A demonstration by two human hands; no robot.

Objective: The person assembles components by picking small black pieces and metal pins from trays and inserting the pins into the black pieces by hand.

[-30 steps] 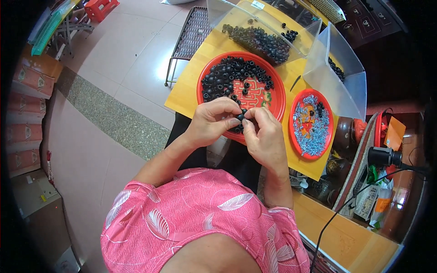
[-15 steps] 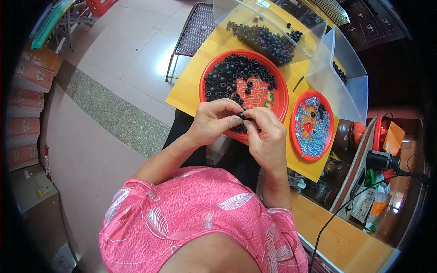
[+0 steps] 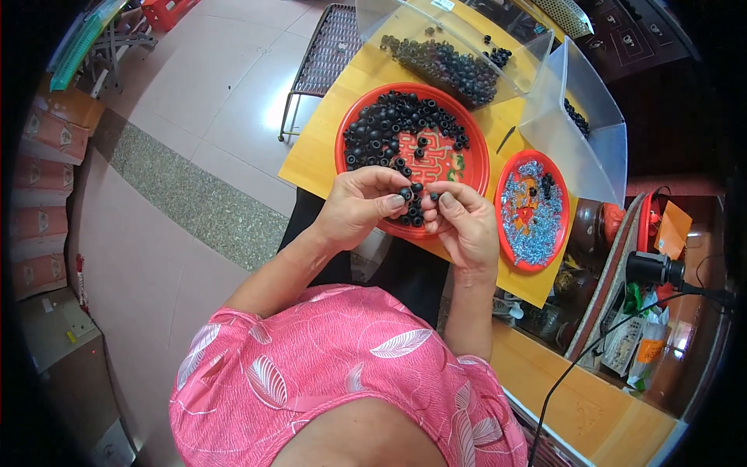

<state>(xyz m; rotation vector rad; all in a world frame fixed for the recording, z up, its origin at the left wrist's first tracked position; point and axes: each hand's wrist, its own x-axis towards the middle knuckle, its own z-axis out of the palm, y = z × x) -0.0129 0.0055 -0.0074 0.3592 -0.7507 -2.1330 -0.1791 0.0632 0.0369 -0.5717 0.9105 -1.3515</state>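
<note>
The work looks well short of finished, judging by how much loose stuff lies about. The left hand (image 3: 354,204) pinches a round black piece (image 3: 406,193) between thumb and fingertips, and the right hand (image 3: 471,226) grips a smaller black piece (image 3: 434,197) the same way; the two pieces are apart, both over the near side of the big red tray (image 3: 479,167) on the yellow counter (image 3: 311,159). Whether either one is finished, I cannot tell at this size. In that tray a thick spread of loose pieces (image 3: 381,128) covers the far and left parts, with a few more at the near edge — plainly plenty left. Beyond it, a clear box (image 3: 381,19) holds a large pile (image 3: 459,74), and the other box (image 3: 552,117), to the right, has a smaller dark batch (image 3: 576,118); either could be done pieces or stock, and nothing here settles which. The small red tray (image 3: 501,218) at right is spread with pale blue bits (image 3: 545,226) — a few dark ones (image 3: 548,185) sit among them.
</note>
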